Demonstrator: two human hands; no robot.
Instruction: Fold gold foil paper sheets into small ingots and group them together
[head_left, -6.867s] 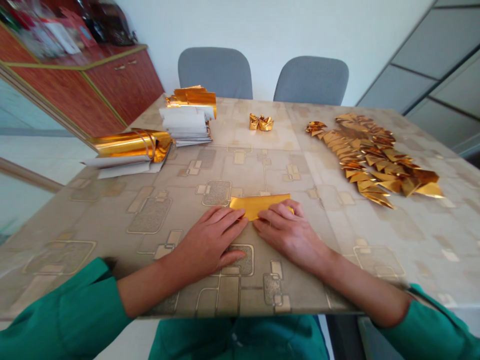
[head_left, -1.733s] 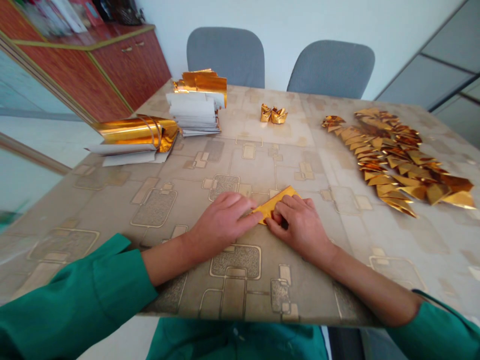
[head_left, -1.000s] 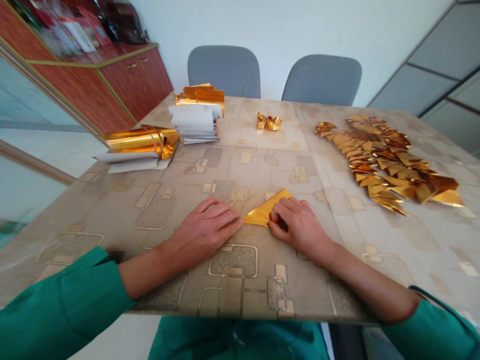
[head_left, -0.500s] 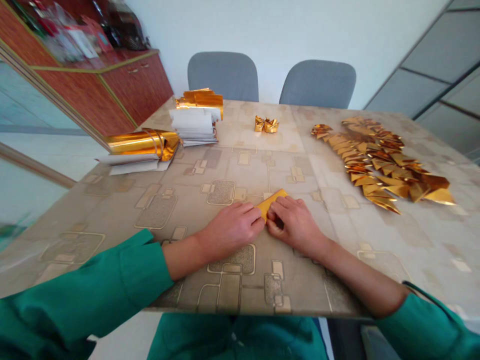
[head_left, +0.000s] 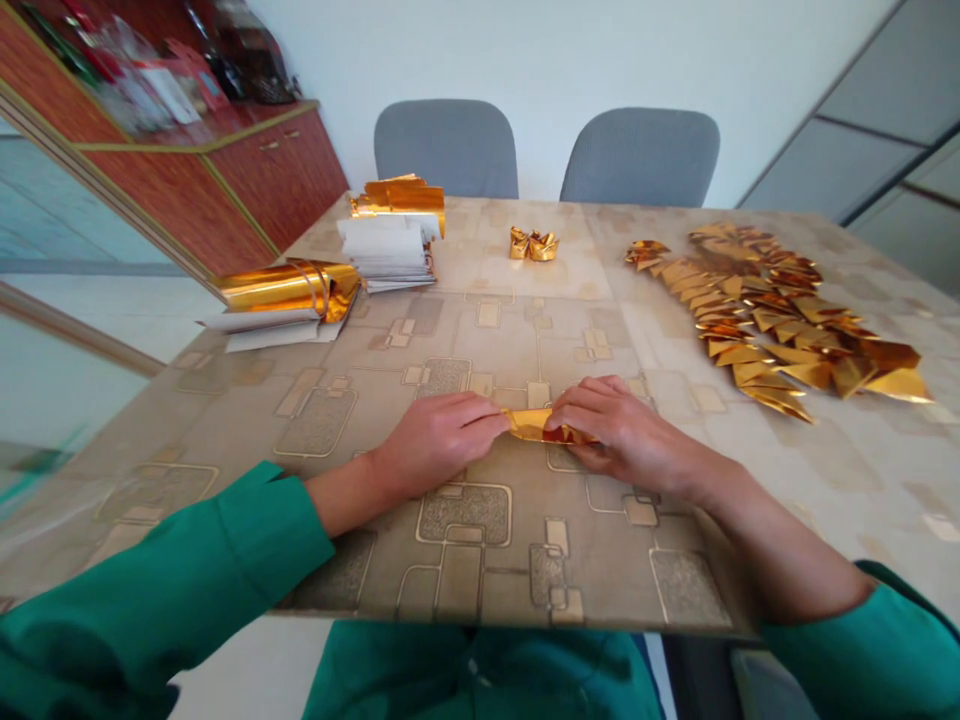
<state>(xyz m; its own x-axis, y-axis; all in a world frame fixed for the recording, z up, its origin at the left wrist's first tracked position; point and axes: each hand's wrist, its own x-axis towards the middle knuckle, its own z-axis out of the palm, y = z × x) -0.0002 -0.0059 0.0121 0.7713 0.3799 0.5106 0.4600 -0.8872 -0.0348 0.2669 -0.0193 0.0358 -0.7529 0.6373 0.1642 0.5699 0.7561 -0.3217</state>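
Observation:
Between my hands is a narrow folded strip of gold foil paper (head_left: 529, 424), lying roughly sideways at the near middle of the table. My left hand (head_left: 444, 440) pinches its left end between thumb and fingers. My right hand (head_left: 622, 430) is closed over its right part, with the fingers on top and the thumb below; that end is partly hidden. A shiny crumpled edge of the foil shows under the right fingers.
On the patterned tablecloth (head_left: 390, 390), folded gold pieces (head_left: 780, 320) lie in rows at the right. Two gold foil shapes (head_left: 534, 244) sit at the back middle. A rolled gold foil bundle (head_left: 285, 288) and a paper stack (head_left: 394, 250) stand at the left. Two grey chairs (head_left: 446, 150) are behind.
The foil strip has turned from slanted to nearly level. My hands have moved apart, the left one leftward and the right one rightward, both still holding the strip.

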